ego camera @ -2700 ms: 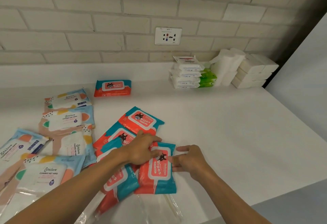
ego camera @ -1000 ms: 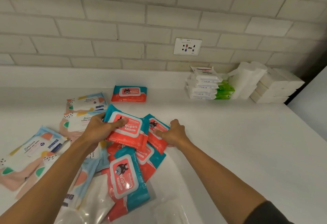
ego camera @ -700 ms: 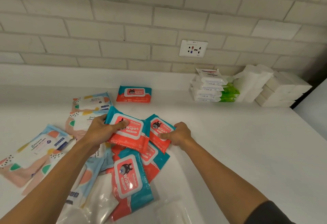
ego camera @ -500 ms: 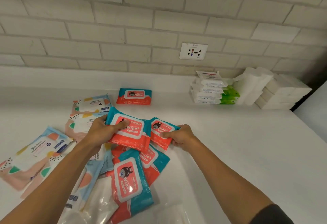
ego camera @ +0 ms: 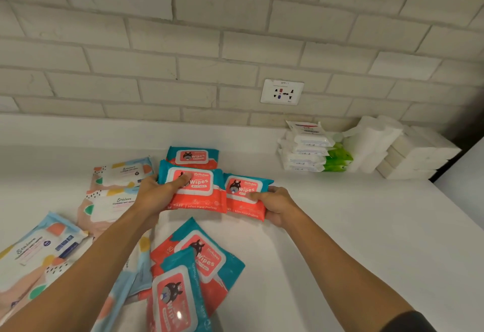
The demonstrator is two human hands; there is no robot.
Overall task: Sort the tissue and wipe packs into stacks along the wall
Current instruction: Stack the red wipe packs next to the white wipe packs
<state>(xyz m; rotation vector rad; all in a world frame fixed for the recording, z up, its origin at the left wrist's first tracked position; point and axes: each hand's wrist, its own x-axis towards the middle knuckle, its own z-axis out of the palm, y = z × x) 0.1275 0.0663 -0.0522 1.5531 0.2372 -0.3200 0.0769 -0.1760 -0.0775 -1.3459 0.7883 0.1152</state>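
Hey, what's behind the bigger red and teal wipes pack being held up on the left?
Another red and teal wipes pack lies flat on the counter near the wall. Only its upper part shows; the held pack covers its lower edge.

We see only the top of the far pack (ego camera: 193, 155), behind the big pack (ego camera: 199, 193) in our left hand (ego camera: 153, 196). The near pack (ego camera: 172, 303) runs off the bottom edge; print on the white stack (ego camera: 306, 139) is unreadably small.
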